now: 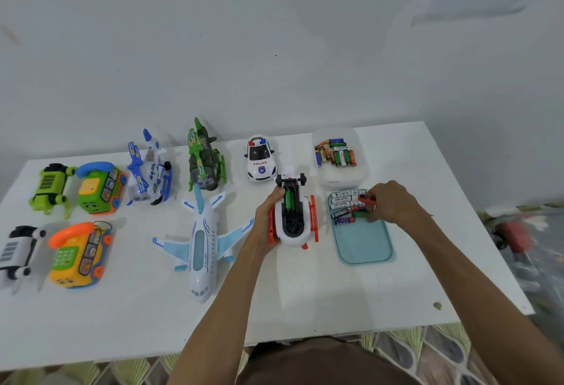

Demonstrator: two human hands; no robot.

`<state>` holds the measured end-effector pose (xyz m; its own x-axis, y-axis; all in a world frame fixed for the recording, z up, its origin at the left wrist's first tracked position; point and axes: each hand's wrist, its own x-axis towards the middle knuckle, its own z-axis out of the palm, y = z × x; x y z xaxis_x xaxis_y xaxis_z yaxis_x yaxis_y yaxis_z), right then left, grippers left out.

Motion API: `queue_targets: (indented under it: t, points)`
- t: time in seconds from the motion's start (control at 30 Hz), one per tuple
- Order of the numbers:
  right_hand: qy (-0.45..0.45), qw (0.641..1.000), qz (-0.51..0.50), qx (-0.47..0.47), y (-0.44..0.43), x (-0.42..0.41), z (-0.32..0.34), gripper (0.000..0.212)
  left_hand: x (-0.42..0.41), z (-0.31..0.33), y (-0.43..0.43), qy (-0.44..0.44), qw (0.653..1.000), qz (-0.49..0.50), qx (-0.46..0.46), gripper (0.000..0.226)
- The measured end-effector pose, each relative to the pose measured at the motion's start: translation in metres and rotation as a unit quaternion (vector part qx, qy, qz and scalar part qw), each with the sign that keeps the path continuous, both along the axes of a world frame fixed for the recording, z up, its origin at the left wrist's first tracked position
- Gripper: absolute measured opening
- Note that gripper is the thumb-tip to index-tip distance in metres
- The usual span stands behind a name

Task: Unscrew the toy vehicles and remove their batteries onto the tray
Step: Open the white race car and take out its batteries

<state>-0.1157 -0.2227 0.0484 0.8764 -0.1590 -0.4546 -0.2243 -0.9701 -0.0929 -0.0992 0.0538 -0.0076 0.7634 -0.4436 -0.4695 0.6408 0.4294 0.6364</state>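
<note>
White table (396, 155) bears teal tray (363, 241) and clear box (345, 178), both holding batteries (341, 201).

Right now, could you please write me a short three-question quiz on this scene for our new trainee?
1. True or false: the left hand grips the upturned white and orange toy.
2. Pick one: the right hand, holding a red screwdriver, is over A) the blue tray, B) the police car, C) the toy plane.
3. Fill in: the battery lying in the toy's open compartment is ____ in colour.

Key: 1 true; 2 A; 3 green.
</note>
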Motion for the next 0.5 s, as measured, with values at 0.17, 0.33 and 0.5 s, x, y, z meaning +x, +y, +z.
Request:
queue_targets:
  t: [0.17,0.33,0.5]
  points:
    - [0.002,1.0,-0.026,0.011,0.001,0.0,-0.006,0.032,0.002,-0.004,0.0,-0.006,1.0,0.0,0.007,0.046]
    - [-0.048,0.998,-0.003,0.048,0.0,0.004,0.007,0.021,0.003,-0.009,0.0,-0.005,1.0,-0.002,-0.002,0.051]
    - [-0.249,0.946,0.001,0.206,0.033,0.003,0.044,0.025,0.006,-0.01,-0.001,-0.01,1.0,0.007,-0.012,0.06]
